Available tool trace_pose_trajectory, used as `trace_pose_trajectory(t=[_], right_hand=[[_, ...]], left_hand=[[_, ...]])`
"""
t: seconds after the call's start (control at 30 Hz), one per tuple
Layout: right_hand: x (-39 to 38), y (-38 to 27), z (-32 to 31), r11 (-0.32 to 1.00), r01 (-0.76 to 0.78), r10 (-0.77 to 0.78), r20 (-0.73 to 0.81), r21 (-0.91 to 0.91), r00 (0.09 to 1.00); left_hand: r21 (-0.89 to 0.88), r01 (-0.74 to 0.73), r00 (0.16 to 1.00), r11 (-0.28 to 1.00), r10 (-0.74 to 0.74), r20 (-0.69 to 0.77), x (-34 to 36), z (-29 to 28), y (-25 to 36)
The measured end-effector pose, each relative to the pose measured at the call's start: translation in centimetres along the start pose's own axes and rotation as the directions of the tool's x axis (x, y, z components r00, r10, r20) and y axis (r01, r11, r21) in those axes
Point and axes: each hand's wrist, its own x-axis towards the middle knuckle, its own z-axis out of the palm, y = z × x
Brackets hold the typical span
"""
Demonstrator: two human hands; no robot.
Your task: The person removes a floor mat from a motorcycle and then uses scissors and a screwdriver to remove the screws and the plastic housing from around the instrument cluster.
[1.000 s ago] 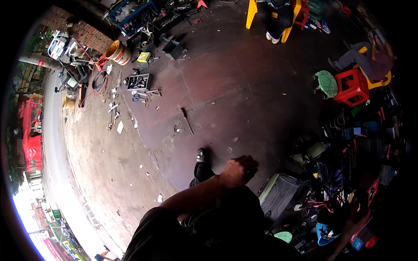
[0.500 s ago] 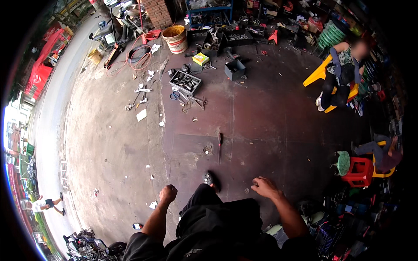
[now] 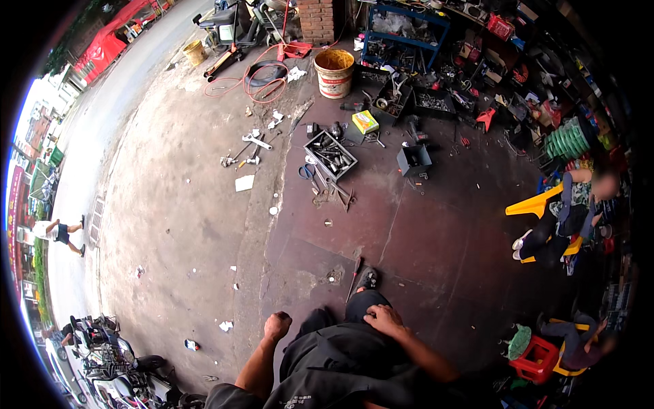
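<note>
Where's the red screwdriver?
The screwdriver lies on the floor in the head view, below and slightly right of centre, just left of the person's dark shoe.

Open floor (image 3: pixel 204 225) ahead of the hands (image 3: pixel 277 326), broken by screwdriver (image 3: pixel 355 275), tool tray (image 3: pixel 346 171), bucket (image 3: pixel 334 82).

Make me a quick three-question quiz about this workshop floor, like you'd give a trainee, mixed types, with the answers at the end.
1. Multiple choice: what lies on the floor right beside the person's shoe?
A) a broom
B) a screwdriver
C) a paintbrush

2. True or false: the white bucket near the brick pillar stands upright.

3. Short answer: in the picture, which of the person's hands is nearer the tool from question 1?

Key:
1. B
2. True
3. The right hand
</note>
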Motion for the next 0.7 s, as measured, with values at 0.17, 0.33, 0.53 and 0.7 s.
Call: trace_pose_trajectory(t=[0.17, 0.33, 0.53, 0.7], right_hand=[[8.4, -0.5, -8.3, 0.993, -0.057, 0.069, 0.111, -0.106, 0.991], [18.8, -3.9, -12.9, 0.982, 0.015, 0.025, 0.207, -0.189, 0.978], [33.5, -12.3, -13.5, 0.96, 0.074, 0.04, 0.396, -0.269, 0.917], [49.0, -15.9, -11.6, 0.948, 0.143, -0.022, 0.39, -0.285, 0.921]], left_hand=[[-0.273, 0.063, 0.983, 0.96, -0.107, -0.149, 2.5, -1.5, 4.7], [-0.174, 0.035, 0.964, 0.984, -0.079, -0.255, 5.7, -4.9, 9.4], [-0.089, -0.061, 0.987, 0.994, 0.047, -0.153, 17.1, -11.4, 10.4], [0.003, -0.069, 0.995, 0.998, 0.069, -0.066, 30.6, -18.1, 10.3]])
